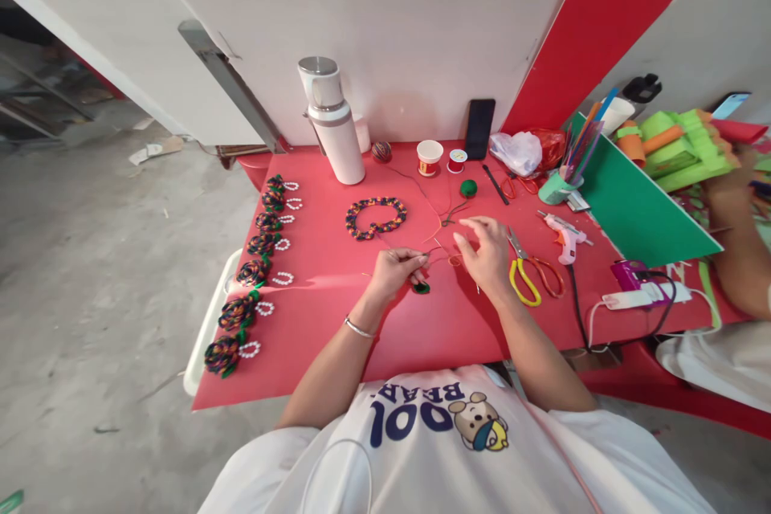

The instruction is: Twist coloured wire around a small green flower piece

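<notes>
My left hand [394, 271] is closed in a pinch, with a small green yarn piece [422, 287] showing beneath its fingertips. A thin strand of yarn and a slim pointed tool [438, 243] show by these fingertips. To the right, my right hand [487, 257] hovers with thumb and fingers apart, near a loop of orange yarn [454, 260]. Something thin and pale pokes out under that hand; I cannot make out what it is. Beyond both hands lies a ring of braided multicoloured yarn [377, 218]. Multicoloured yarn [381, 151] and green yarn [468, 189] balls sit farther back.
Yarn flowers [238, 311] with bead loops [265, 308] line the left edge of the red table [337, 337]. A white flask [337, 132], paper cup [430, 157] and phone [479, 128] stand behind. Scissors [525, 281], a glue gun [566, 235] and a power strip [647, 296] lie right, near another person's arm [735, 225].
</notes>
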Motion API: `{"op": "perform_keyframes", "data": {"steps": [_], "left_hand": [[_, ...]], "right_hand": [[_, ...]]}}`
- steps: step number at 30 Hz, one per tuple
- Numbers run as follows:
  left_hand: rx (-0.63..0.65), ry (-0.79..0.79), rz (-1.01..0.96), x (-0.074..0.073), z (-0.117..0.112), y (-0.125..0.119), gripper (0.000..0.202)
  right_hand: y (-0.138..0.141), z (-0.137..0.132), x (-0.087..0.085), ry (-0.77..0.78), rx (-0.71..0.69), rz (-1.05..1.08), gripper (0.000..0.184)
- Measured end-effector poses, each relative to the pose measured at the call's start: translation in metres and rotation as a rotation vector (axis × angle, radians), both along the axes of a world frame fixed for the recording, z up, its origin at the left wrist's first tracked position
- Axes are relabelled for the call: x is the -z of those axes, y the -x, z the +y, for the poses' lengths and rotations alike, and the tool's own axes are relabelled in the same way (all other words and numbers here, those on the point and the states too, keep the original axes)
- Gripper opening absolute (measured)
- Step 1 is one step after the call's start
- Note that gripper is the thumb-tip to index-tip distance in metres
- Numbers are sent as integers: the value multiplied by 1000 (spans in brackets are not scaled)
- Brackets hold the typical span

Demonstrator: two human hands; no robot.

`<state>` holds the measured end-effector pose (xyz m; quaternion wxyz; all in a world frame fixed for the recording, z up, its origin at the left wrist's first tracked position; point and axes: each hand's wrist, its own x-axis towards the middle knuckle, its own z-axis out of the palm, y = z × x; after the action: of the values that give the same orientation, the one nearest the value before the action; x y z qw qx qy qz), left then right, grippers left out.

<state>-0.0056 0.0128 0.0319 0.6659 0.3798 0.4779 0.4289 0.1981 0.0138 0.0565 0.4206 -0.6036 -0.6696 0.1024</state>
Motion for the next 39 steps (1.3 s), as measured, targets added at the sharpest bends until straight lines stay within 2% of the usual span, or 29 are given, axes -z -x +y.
{"op": "perform_keyframes", "data": {"steps": [2, 5, 7, 9, 11, 13, 14, 16, 19, 21, 24, 26, 28, 32, 34, 36, 37, 38, 39], "left_hand": [[-15, 29, -13, 0, -1, -1, 43], [-9, 32, -28, -1, -2, -2, 44], [-15, 19, -28, -1, -2, -2, 44], [-30, 16, -14, 1, -3, -2, 43], [-54, 29, 1, 3, -2, -2, 44], [-85, 47, -5, 5, 0, -3, 46], [-98, 53, -22, 5, 2, -4, 47], [-108, 57, -56, 5, 5, -5, 48], [-162, 66, -100, 5, 9, -3, 48], [-218, 64, -127, 7, 12, -1, 46], [-226, 91, -146, 9, 14, 2, 43], [-231, 109, -160, 11, 14, 2, 41], [-222, 122, -171, 11, 13, 2, 40], [-194, 126, -170, 9, 11, 0, 41], [-196, 115, -169, 7, 10, 0, 42], [-209, 108, -172, 5, 10, 0, 42], [-217, 108, -173, 3, 10, 0, 42], [-223, 108, -170, 2, 10, 0, 42], [-221, 104, -164, 1, 10, 0, 42]], "right_hand": [[2, -10, 1, 63, 54, 76, 40], [13, -27, 8, 449, -155, 283, 61], [17, -30, 11, 628, -277, 326, 67], [14, -14, 10, 610, -246, 265, 63], [3, 22, 3, 408, -94, 138, 47], [-12, 75, -8, 157, 44, -23, 17], [-18, 104, -13, 88, 85, -88, 17], [-26, 161, -18, 58, 114, -135, 29], [-26, 225, -12, 80, 138, -119, 23], [-22, 249, -1, 116, 185, -86, 17], [-19, 264, 15, 150, 224, -41, 11], [-21, 265, 20, 149, 212, -21, 9], [-26, 264, 17, 147, 194, -1, 10], [-33, 241, -5, 135, 191, 63, 20], [-32, 209, -16, 129, 167, 114, 26], [-25, 161, -23, 153, 88, 173, 24], [-19, 133, -23, 194, 7, 213, 22], [-13, 105, -23, 300, -129, 326, 26], [-5, 76, -21, 442, -271, 410, 37]]}}
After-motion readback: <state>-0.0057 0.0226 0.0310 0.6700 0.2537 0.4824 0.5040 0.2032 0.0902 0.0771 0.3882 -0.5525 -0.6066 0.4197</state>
